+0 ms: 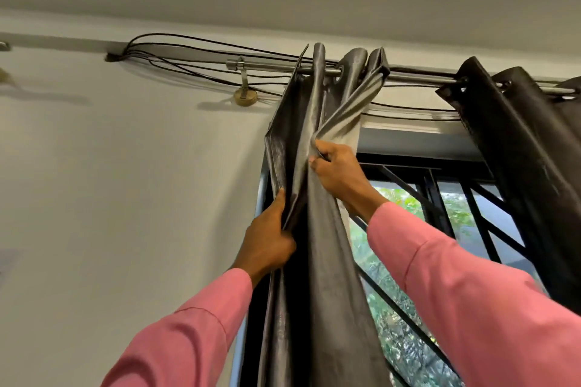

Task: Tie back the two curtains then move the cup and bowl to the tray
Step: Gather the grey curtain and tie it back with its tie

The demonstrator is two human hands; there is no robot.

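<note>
The left curtain point(327, 276), dark grey and shiny, hangs bunched from a metal rod point(415, 76) at the window's left side. My left hand point(268, 242) grips its outer left edge at about mid-frame. Higher up, my right hand point(338, 173) pinches the inner folds of the same curtain, just below the rod. The right curtain point(528, 166), equally dark, hangs gathered at the upper right. Both arms wear pink sleeves. Cup, bowl and tray are out of view.
A window with black diagonal bars point(471, 207) and green foliage behind shows between the curtains. Black cables point(188, 50) run along the wall above the rod. A brass rod bracket point(245, 96) sits on the white wall at left.
</note>
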